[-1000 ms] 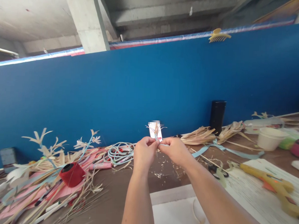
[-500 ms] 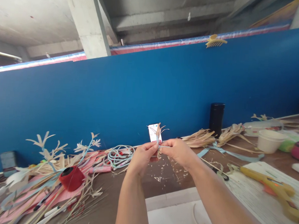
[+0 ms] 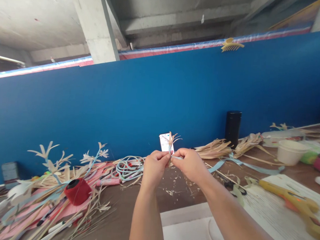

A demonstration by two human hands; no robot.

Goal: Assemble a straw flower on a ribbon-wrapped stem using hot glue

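Husk flower: a small spray (image 3: 171, 137) of narrow, pale tan petals, pointed and splayed outward at the top; light blue wrapping shows on its slim stem, whose lower part is mostly covered by fingers.
Flower's place: upright between the two hands, above the brown table (image 3: 120, 207), toward the middle of its back edge and in front of a lit phone (image 3: 163, 144).
Left hand: thumb and fingers (image 3: 154, 166) pinch the stem narrowly, just below the petals.
Right hand: thumb and forefinger (image 3: 189, 163) close on a light blue strip (image 3: 177, 157) that meets the stem; the fingertips of both hands are close together.
White tray: at the table's near edge (image 3: 183, 213), partly behind the right forearm; a pale curled strip (image 3: 211, 231) lies in it.
Cream cup: upright near the table's back right corner (image 3: 289, 156); its contents cannot be made out.
Clear plastic container: near the back edge, behind the cup (image 3: 281, 135); something reddish shows in or through it, too indistinct to name.
Black cylinder: upright at the back edge (image 3: 232, 128), beside dry husks (image 3: 216, 148).
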